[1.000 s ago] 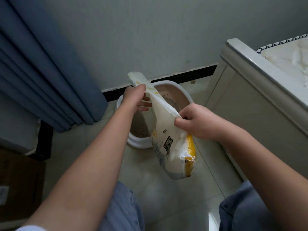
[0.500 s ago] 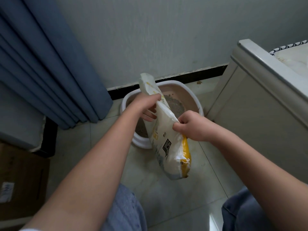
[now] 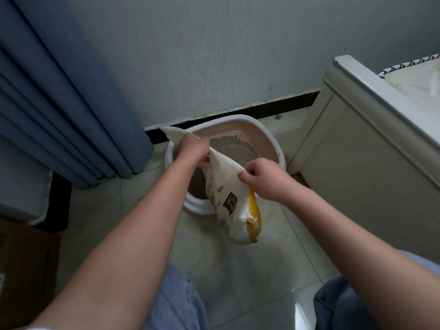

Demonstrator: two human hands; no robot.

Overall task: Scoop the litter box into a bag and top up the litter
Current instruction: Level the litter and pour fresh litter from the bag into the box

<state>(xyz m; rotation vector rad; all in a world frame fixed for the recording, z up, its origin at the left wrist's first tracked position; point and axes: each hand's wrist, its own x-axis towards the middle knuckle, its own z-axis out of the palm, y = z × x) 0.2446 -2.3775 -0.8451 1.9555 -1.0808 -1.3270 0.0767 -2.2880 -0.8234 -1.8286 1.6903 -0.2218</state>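
Litter bag [image 3: 228,196] hung over the near rim of the litter box [image 3: 273,141], which sat on the floor tiles [image 3: 238,270] against the wall, between the blue curtain [image 3: 71,103] and a white cabinet [image 3: 357,163]. Left hand [image 3: 192,148] gripped the bag's top corner; right hand [image 3: 262,177] pinched the edge just beside it, fingers curled tight. Grey litter [image 3: 233,148] lay thin in the pan. Bag's heavy lower end dangled outside the rim, above bare tile.

Risks, as judged: if the top tore open suddenly, the weight could swing and spill onto the floor. A pinch that thin could slip. Tipped before the mouth cleared the rim, grains would scatter past the pan.
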